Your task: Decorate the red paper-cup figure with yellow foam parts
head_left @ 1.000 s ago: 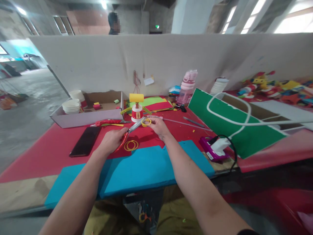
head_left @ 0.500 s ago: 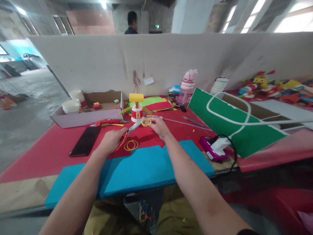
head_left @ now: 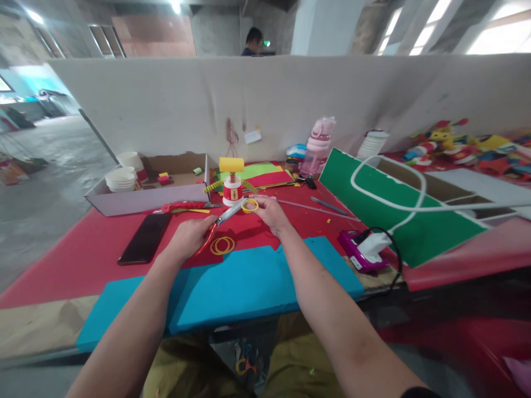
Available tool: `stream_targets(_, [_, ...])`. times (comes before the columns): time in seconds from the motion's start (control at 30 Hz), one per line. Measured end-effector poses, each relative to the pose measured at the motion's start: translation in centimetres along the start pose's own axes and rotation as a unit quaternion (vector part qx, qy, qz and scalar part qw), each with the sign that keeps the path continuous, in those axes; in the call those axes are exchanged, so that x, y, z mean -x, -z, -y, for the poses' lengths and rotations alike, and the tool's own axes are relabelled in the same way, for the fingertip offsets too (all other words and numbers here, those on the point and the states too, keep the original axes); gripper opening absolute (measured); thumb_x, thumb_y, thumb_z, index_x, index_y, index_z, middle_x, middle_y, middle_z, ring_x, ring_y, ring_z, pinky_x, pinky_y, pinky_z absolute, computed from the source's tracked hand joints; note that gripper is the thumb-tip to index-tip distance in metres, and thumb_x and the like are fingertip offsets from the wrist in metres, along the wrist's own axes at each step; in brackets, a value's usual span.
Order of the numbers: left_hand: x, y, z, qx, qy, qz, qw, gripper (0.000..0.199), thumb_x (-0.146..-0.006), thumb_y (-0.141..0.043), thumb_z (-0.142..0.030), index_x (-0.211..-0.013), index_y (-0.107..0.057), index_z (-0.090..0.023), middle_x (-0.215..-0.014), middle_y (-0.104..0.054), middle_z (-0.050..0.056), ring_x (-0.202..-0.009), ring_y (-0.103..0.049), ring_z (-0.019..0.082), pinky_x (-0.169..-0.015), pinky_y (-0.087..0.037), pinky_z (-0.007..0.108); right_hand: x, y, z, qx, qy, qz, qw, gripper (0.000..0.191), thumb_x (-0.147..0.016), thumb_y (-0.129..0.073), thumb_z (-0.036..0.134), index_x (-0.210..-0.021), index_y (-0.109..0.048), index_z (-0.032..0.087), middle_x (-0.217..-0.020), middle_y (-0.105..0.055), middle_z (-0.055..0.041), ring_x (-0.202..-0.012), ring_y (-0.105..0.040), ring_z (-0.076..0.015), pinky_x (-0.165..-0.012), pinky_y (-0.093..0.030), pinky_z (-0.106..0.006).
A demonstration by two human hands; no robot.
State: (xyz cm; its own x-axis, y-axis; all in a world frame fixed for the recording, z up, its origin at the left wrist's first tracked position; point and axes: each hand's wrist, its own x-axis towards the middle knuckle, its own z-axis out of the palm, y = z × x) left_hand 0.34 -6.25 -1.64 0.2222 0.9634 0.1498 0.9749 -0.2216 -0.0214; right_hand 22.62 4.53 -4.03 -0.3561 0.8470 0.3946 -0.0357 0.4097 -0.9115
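My left hand [head_left: 194, 232] is closed around the red handles of a pair of scissors [head_left: 229, 213], whose silver blades point up and right. In my right hand [head_left: 269, 213] a small yellow paper ring [head_left: 249, 206] is pinched, right at the blade tips; whether the blades touch it I cannot tell. Just behind stands a paper-cup figure [head_left: 233, 190] with a yellow roll on top and folded green-yellow strips at its sides. Thin yellow rings [head_left: 222, 246] lie on the red table cover [head_left: 253, 237] near my left hand.
A black phone [head_left: 144, 239] and a red utility knife [head_left: 182, 207] lie at left, before a box [head_left: 145, 200] with paper cups. Coloured sheets [head_left: 269, 178] and a pink bottle [head_left: 318, 146] stand behind. At right are a green board [head_left: 373, 204] and a purple power strip [head_left: 365, 254].
The yellow ring in my right hand has tilted and shifted slightly right. My left hand and the scissors hold nearly still. The person behind the partition has moved right.
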Motion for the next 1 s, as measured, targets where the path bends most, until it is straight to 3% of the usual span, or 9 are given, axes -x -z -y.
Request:
stream_targets(0.5, [0.01,0.04,-0.12,-0.014,0.004,0.006,1.0,0.046,-0.089,-0.039,-0.027,-0.134,-0.049,-0.019,-0.099,-0.07,0.012,-0.087,-0.065,0.025,-0.067,-0.043,0.027,0.0,-0.23,0.22,0.006,-0.01,0.014,1.0,0.017,-0.069,-0.074,0.037,-0.08,-0.075,0.023,-0.09,-0.074,-0.0022,-0.1,-0.062,-0.0236,-0.093,-0.045,-0.038])
stream_targets(1.0, [0.11,0.39,-0.3,-0.002,0.01,0.018,1.0,0.044,-0.088,-0.041,-0.026,-0.13,-0.052,-0.019,-0.096,-0.071,0.012,-0.087,-0.065,0.026,-0.068,-0.043,0.028,0.06,-0.02,0.17,0.019,-0.007,0.019,1.0,0.023,-0.072,-0.071,0.043,-0.08,-0.075,0.023,-0.086,-0.073,-0.0023,-0.102,-0.061,-0.0247,-0.093,-0.044,-0.039])
